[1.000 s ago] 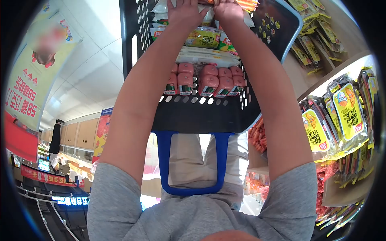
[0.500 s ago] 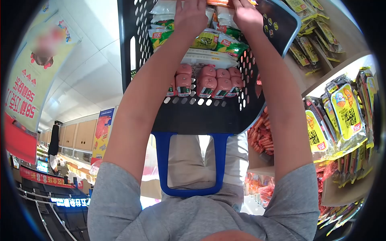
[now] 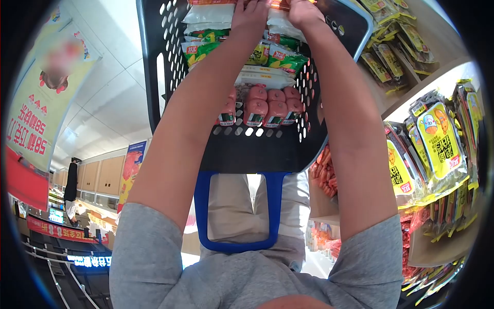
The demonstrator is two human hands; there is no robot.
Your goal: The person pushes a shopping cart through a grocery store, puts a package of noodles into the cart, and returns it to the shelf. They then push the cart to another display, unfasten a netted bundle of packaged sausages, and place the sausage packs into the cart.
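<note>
My left hand (image 3: 250,16) and my right hand (image 3: 306,15) reach to the far end of a black plastic shopping basket (image 3: 242,152) with a blue handle (image 3: 238,246). Between them at the top edge is an orange-red package (image 3: 279,4); the fingers of both hands are closed on it, though the left fingertips are partly cut off. Beneath my hands lie white bags (image 3: 208,16) and green-and-yellow bags with corn pictures (image 3: 287,57). Nearer to me stand several pink, round-ended packs (image 3: 256,110) with dark green labels.
Shelves on the right carry yellow-labelled packets (image 3: 436,135) and a heap of small red-wrapped items (image 3: 323,172). On the left hang a pale green banner (image 3: 43,116) and a blue poster (image 3: 135,165). A person in dark clothing (image 3: 72,180) is in the distance.
My hands have come closer together, the right one moving left and the left one slightly right. The basket has shifted a little to the left in view.
</note>
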